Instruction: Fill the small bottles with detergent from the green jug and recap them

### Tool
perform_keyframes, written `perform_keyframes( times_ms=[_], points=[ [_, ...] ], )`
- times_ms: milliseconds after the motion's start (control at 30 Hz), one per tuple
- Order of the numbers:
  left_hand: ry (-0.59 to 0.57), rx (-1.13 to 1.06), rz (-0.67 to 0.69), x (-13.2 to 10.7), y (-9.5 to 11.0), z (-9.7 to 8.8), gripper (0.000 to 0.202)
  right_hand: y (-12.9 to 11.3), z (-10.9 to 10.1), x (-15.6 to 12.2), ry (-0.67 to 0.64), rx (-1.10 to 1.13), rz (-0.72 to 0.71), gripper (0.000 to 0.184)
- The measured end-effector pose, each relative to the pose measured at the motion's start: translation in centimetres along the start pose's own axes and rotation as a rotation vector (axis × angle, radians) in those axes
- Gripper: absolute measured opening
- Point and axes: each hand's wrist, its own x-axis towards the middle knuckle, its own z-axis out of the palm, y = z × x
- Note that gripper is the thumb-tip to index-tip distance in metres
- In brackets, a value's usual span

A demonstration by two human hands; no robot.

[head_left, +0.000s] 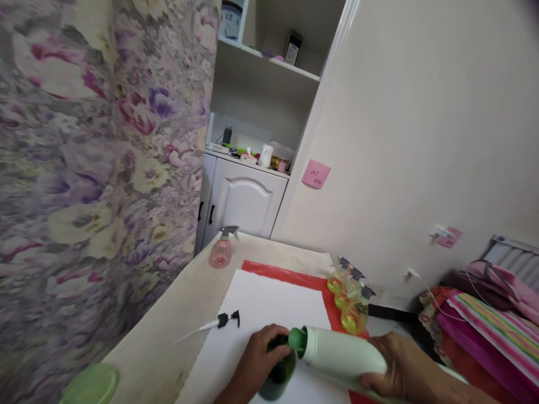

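Note:
My left hand is wrapped around the neck of a dark green bottle standing on the white sheet. In my right hand is a pale green bottle, tipped nearly level. Its darker green spout points left, close to the dark bottle's top. Whether the two touch, or any liquid runs, I cannot tell. A black pump head with a white tube lies to the left, partly over the sheet's edge.
A pink spray bottle stands at the table's far left. Several spray bottles with yellow liquid are grouped at the right, near a red sheet. A light green round lid-like object sits at the near left. Floral curtain hangs alongside.

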Motion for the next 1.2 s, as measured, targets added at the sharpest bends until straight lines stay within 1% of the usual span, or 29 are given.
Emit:
perform_keyframes(
  times_ms=[167, 333, 500, 600, 733, 1033, 1200],
  points=[
    [0.008, 0.001, 0.016, 0.0, -0.3, 0.2, 0.021, -0.4, -0.4, 0.1, 0.006, -0.013, -0.028, 0.025],
    [0.004, -0.014, 0.024, 0.1, -0.4, 0.1, 0.022, -0.9, -0.8, 0.0, 0.003, -0.043, 0.008, 0.025],
    [0.009, -0.01, 0.021, 0.0, -0.3, 0.2, 0.022, -1.6, -1.4, -0.2, -0.013, -0.058, 0.019, 0.02],
    [0.006, -0.007, 0.021, 0.1, -0.3, 0.3, 0.021, -1.8, -1.6, -0.1, -0.005, -0.091, 0.017, 0.021],
    [0.009, -0.006, 0.021, 0.1, -0.3, 0.3, 0.02, -1.9, -1.6, 0.1, -0.001, -0.125, 0.03, 0.024],
    [0.016, -0.004, -0.002, 0.0, 0.4, 0.3, 0.021, -1.9, -1.8, -0.3, 0.015, -0.141, 0.034, 0.025],
    [0.015, -0.004, -0.005, 0.0, 0.7, 0.3, 0.021, -1.7, -1.8, -0.1, 0.02, -0.141, 0.006, 0.022]
  ],
)
